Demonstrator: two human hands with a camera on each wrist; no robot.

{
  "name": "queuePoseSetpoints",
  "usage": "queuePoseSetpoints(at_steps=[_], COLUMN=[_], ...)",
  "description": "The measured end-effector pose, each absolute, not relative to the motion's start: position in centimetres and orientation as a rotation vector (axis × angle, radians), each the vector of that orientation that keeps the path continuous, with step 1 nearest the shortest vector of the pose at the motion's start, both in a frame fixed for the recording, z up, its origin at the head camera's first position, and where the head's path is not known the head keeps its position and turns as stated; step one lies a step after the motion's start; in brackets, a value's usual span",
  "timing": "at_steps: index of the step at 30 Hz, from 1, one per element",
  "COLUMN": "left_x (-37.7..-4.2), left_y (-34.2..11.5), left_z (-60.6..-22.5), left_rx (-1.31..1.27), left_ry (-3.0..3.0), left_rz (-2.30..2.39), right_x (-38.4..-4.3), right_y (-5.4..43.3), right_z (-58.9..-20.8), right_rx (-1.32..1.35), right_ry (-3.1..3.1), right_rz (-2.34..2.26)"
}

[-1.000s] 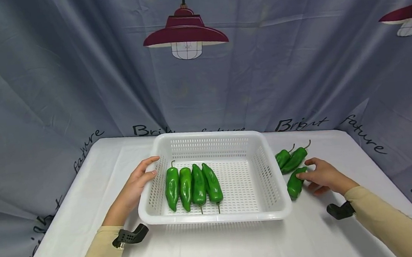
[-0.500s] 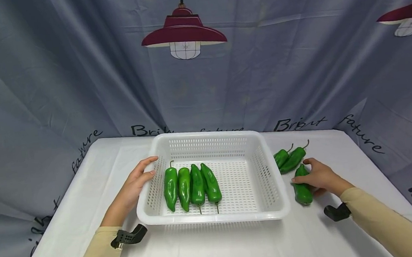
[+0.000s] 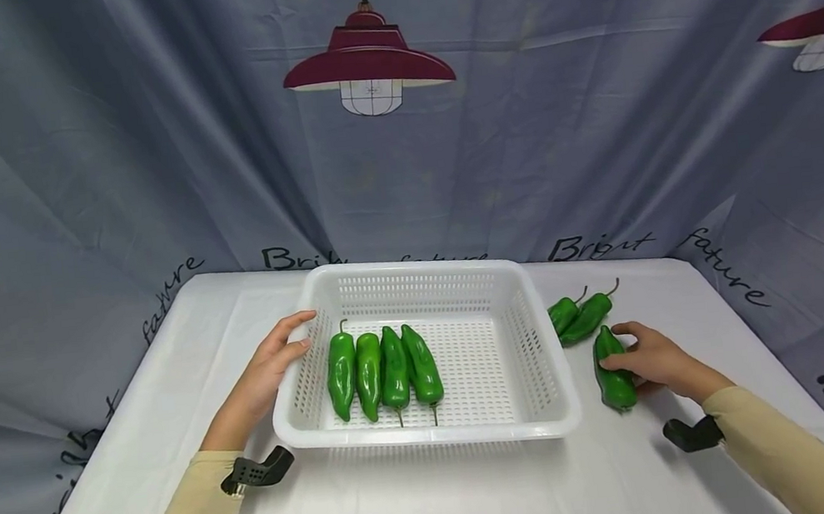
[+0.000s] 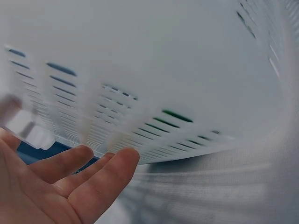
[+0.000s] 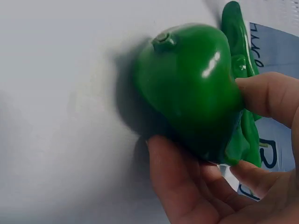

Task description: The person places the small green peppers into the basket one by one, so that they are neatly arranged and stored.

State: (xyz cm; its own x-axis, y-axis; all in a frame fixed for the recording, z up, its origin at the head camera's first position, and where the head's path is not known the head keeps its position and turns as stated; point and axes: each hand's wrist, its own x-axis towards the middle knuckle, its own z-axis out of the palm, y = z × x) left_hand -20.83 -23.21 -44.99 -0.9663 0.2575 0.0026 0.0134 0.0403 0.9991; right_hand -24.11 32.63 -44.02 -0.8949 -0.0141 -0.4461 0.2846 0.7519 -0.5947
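Note:
A white plastic basket point(image 3: 431, 441) with slotted walls stands on the table. Inside, toward its left, several green chili peppers point(image 3: 369, 379) lie side by side. My left hand point(image 3: 270, 374) rests at the basket's left side; in the left wrist view its fingers point(image 4: 112, 179) reach toward the slotted wall, relaxed. To the right of the basket, my right hand point(image 3: 652, 359) grips a green pepper point(image 3: 612, 382) between thumb and fingers. The right wrist view shows this pepper point(image 5: 187, 79) close up, stub end toward the camera, with the thumb point(image 5: 266, 95) along one side.
Two more green peppers with long stems point(image 3: 586, 318) lie against each other beyond the right hand, beside the basket's right wall. The table point(image 3: 407, 500) has a white cloth, and a grey-blue curtain point(image 3: 507, 155) with printed lamps hangs behind and at both sides.
My right hand has closed round the nearest pepper, drawn it a little to the right, away from the basket, and turned it. The left hand and basket have stayed put.

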Motion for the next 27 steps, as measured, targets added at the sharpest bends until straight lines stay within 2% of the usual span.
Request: queuePoseSetpoints(at_steps=[13,27], left_x=[-20.9,-21.0], left_y=[-23.3,-23.4], left_z=[-45.0,-45.2], left_rx=[0.286,0.276], left_ry=[2.143,2.151], left_rz=[2.034,2.033], right_x=[-23.1,-23.7], right_y=[33.8,33.0], right_z=[-44.4,-44.8], right_rx=[0.263,0.214], right_ry=[2.433,2.502], right_rz=[-1.202,-1.155])
